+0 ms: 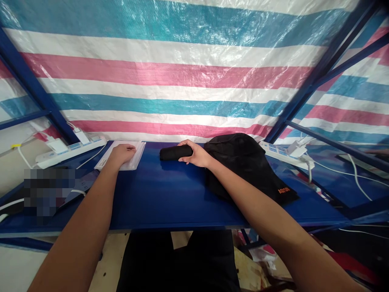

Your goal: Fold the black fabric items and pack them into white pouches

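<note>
On desk: blk roll (174,153), prob. fabric, in R hand (194,154).

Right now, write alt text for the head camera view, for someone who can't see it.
A person's right hand grips a black cylindrical object on a blue table while the left hand rests on white sheets. Black cloth lies to the right; one power strip sits at left, another at right, with striped sheeting behind.
</note>
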`<act>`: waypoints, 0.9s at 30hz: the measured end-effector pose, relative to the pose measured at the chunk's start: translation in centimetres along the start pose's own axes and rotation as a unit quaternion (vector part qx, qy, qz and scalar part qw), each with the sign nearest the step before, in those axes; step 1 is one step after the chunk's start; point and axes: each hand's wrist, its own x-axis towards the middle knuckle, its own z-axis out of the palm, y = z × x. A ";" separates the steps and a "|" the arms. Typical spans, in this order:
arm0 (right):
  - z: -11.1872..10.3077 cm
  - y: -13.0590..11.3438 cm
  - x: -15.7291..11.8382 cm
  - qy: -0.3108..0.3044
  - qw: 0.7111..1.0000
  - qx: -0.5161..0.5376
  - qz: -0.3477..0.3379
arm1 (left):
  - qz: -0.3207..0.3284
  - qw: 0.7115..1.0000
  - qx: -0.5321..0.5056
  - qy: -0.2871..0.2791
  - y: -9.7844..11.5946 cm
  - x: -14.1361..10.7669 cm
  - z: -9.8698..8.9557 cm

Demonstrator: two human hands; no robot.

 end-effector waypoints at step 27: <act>-0.1 0.3 0.1 -0.005 1.000 0.006 -0.014 | -0.006 0.978 -0.172 -0.115 0.5 -2.2 -2.4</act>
